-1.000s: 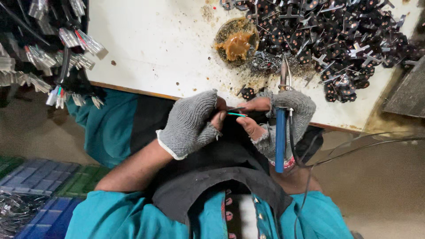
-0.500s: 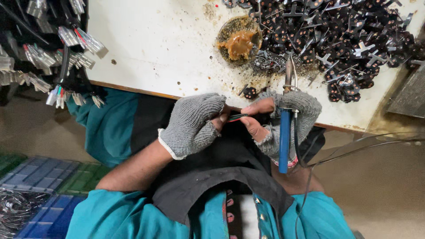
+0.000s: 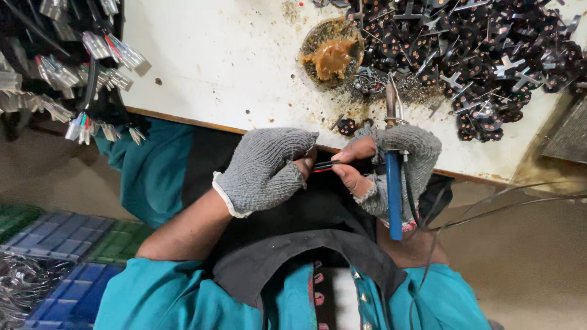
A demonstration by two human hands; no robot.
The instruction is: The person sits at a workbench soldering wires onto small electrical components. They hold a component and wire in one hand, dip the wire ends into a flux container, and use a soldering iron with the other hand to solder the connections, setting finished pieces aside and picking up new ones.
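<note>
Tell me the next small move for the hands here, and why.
Probably bring the wire ends up to the soldering iron's tip. The left hand and right hand pinch the thin wires between them at the table edge, and the iron points toward the flux pot.

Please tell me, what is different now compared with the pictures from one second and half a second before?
Almost nothing changed. The left hand and right hand still pinch the thin wires between them at the table edge; the wires' visible colour differs slightly between pictures. The right hand still holds the blue-handled soldering iron, tip toward the pile of black parts. The flux tin stayed put.
</note>
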